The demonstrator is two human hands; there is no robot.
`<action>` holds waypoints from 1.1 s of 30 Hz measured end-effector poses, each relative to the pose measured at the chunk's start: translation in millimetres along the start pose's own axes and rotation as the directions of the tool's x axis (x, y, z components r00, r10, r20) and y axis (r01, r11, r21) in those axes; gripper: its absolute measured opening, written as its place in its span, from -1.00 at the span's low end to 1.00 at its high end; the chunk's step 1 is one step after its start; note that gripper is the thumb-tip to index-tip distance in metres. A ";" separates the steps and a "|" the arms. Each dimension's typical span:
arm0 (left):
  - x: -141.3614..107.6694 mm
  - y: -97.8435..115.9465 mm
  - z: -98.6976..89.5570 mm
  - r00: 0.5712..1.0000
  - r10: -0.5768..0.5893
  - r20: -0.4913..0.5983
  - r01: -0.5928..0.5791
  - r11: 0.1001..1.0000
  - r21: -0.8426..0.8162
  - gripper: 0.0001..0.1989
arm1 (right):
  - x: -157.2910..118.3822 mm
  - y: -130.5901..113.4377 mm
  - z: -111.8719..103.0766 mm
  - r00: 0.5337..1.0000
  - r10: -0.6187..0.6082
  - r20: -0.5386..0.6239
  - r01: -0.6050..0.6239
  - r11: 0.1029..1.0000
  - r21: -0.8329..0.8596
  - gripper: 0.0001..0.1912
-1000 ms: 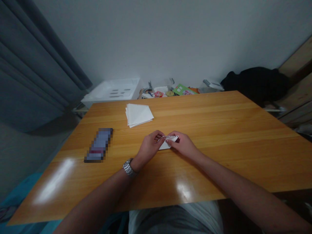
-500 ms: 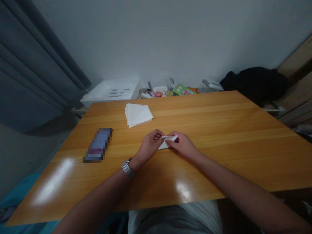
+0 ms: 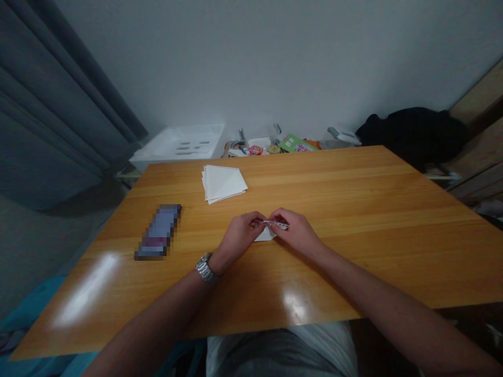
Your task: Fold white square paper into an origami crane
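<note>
A small piece of folded white paper [image 3: 265, 234] with a row of punched holes along one edge is held just over the wooden table [image 3: 334, 193]. My left hand [image 3: 244, 230] pinches its left side with closed fingers, a metal watch on the wrist. On the right side my right hand [image 3: 290, 226] grips the holed edge between thumb and fingers. The fingertips of both hands nearly meet at the paper's top. Beyond my hands, to the left, lies a stack of white punched sheets [image 3: 225, 183].
A phone with a pixelated screen [image 3: 159, 230] lies on the table's left. Behind the far edge are a white tray [image 3: 181, 141], a green booklet [image 3: 294, 143], small packets and a black cloth [image 3: 412, 133]. A grey curtain hangs at the left.
My right thumb and fingers have shifted on the paper, and its right corner is now folded over, with the holed edge facing me. My left hand has barely moved.
</note>
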State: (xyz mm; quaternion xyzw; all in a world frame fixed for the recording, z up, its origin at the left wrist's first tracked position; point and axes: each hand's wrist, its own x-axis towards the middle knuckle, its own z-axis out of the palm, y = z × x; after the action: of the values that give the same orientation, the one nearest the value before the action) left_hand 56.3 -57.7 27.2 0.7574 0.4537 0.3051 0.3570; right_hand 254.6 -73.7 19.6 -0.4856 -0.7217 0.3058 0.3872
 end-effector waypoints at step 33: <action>-0.2 6.3 3.5 0.993 0.039 -0.113 -0.056 0.987 -0.148 -0.77 | 2.4 1.7 -8.9 1.000 0.002 -0.029 0.001 0.995 0.097 -0.85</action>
State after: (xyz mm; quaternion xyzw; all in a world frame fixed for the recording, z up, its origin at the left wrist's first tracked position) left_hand 62.0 -60.9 30.3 0.7208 0.4300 0.3884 0.3804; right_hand 262.4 -70.3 23.4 -0.4707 -0.7001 0.3334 0.4208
